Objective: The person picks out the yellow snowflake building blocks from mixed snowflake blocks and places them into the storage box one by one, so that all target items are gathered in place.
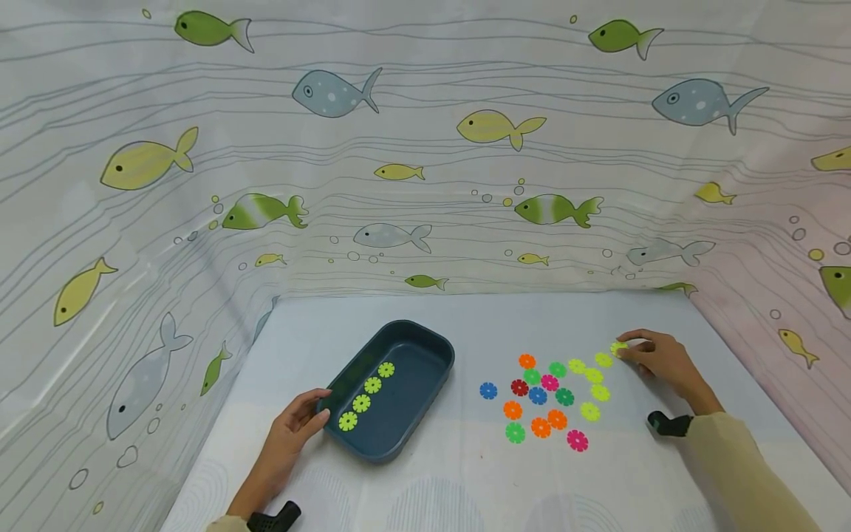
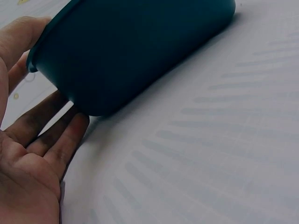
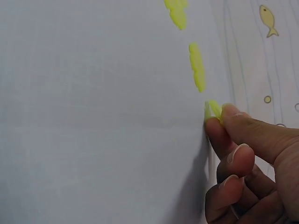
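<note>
My left hand point(image 1: 291, 430) grips the left end of a dark blue rectangular tub point(image 1: 408, 388). In the left wrist view the thumb is at the tub's rim, with the other fingers against the outer wall point(image 2: 126, 60) near its base. Inside the tub, several yellow-green flower-shaped discs point(image 1: 373, 385) lie in a row. At the right, my right hand point(image 1: 665, 363) pinches a yellow notched disc point(image 3: 215, 110) between thumb and forefinger, close to the table surface. Beside that hand, more yellow discs point(image 1: 603, 360) form a curved line.
Between tub and right hand lie loose discs: orange point(image 1: 541, 427), green point(image 1: 515, 432), blue point(image 1: 488, 391), pink point(image 1: 578, 441) and dark red point(image 1: 519, 387). A fish-patterned cloth point(image 1: 372, 155) surrounds the white table point(image 1: 465, 488) at the back and sides.
</note>
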`<action>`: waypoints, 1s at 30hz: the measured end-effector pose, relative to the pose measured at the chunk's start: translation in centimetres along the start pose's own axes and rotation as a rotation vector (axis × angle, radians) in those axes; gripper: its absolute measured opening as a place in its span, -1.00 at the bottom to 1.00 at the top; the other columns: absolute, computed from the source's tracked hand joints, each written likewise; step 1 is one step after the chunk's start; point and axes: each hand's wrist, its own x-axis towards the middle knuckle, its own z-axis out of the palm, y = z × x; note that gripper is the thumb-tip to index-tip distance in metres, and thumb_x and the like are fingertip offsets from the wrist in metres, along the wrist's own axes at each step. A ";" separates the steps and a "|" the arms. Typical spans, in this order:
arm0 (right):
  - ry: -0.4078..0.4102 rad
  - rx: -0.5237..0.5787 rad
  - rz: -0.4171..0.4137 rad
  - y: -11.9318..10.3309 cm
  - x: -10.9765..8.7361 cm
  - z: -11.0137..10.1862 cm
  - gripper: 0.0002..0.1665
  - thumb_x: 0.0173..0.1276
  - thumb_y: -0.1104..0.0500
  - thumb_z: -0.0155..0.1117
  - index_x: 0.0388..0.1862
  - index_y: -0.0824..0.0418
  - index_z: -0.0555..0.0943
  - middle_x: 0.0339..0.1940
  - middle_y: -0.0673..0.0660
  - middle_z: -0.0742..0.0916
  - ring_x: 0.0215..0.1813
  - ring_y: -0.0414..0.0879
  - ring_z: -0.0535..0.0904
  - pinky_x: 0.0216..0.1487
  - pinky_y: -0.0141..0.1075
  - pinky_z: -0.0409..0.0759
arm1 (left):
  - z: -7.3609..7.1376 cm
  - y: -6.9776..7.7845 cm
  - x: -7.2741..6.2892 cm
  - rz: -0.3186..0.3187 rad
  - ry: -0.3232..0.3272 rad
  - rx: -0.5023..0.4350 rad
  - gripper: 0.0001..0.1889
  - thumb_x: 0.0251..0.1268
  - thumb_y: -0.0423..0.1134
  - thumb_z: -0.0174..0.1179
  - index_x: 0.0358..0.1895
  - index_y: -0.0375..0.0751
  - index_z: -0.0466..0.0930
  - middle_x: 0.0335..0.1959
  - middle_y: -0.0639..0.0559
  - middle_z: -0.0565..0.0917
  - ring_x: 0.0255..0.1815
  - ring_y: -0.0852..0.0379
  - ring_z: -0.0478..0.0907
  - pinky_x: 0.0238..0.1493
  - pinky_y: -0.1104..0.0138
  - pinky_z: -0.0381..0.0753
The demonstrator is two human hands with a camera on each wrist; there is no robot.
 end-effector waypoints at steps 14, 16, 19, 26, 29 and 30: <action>0.029 0.105 0.003 -1.0 -0.1 -0.7 -0.34 0.42 -0.22 0.37 0.26 0.23 0.58 -0.59 0.07 0.55 -0.51 -0.07 0.42 -0.39 -0.24 0.31 | 0.0 -0.1 0.0 0.002 0.005 0.022 -0.47 0.49 -0.16 0.28 0.45 -0.11 0.42 0.43 -0.09 0.38 0.28 0.38 0.45 0.16 0.49 0.51; 0.019 0.136 0.001 -1.3 -0.1 -0.7 -0.30 0.41 -0.24 0.37 0.27 0.24 0.57 -0.53 0.11 0.60 -0.49 -0.06 0.45 -0.40 -0.23 0.34 | 0.0 -0.1 0.0 0.006 0.004 0.026 -0.47 0.49 -0.15 0.28 0.45 -0.11 0.42 0.43 -0.09 0.38 0.29 0.40 0.44 0.16 0.50 0.51; 0.015 0.170 0.005 -1.9 -0.2 -0.7 -0.26 0.39 -0.26 0.37 0.28 0.25 0.56 -0.40 0.17 0.67 -0.44 -0.05 0.49 -0.39 -0.24 0.41 | 0.0 -0.2 0.0 0.012 0.002 0.024 -0.47 0.49 -0.16 0.28 0.45 -0.12 0.41 0.43 -0.10 0.39 0.28 0.40 0.45 0.16 0.49 0.52; -0.010 0.230 -0.022 -3.4 -0.6 -0.5 -0.30 0.43 -0.18 0.38 0.30 0.29 0.54 -0.31 0.24 0.69 -0.45 -0.06 0.48 -0.40 -0.24 0.45 | 0.0 -0.2 0.0 0.016 0.001 0.018 -0.47 0.49 -0.16 0.28 0.44 -0.12 0.42 0.43 -0.10 0.38 0.29 0.41 0.45 0.16 0.48 0.52; -0.023 0.223 -0.035 -3.8 -0.7 -0.3 -0.29 0.42 -0.19 0.38 0.31 0.28 0.54 -0.33 0.24 0.68 -0.45 -0.02 0.48 -0.39 -0.22 0.43 | 0.0 -0.2 0.0 0.016 0.001 0.016 -0.47 0.49 -0.16 0.28 0.45 -0.12 0.42 0.43 -0.11 0.38 0.28 0.40 0.45 0.16 0.48 0.52; -0.026 0.219 -0.038 -4.0 -0.6 -0.2 -0.29 0.42 -0.20 0.38 0.30 0.27 0.55 -0.35 0.24 0.67 -0.45 0.00 0.48 -0.38 -0.22 0.42 | 0.0 -0.2 0.0 0.017 -0.001 0.015 -0.47 0.49 -0.16 0.28 0.45 -0.12 0.41 0.43 -0.12 0.38 0.29 0.40 0.45 0.16 0.48 0.52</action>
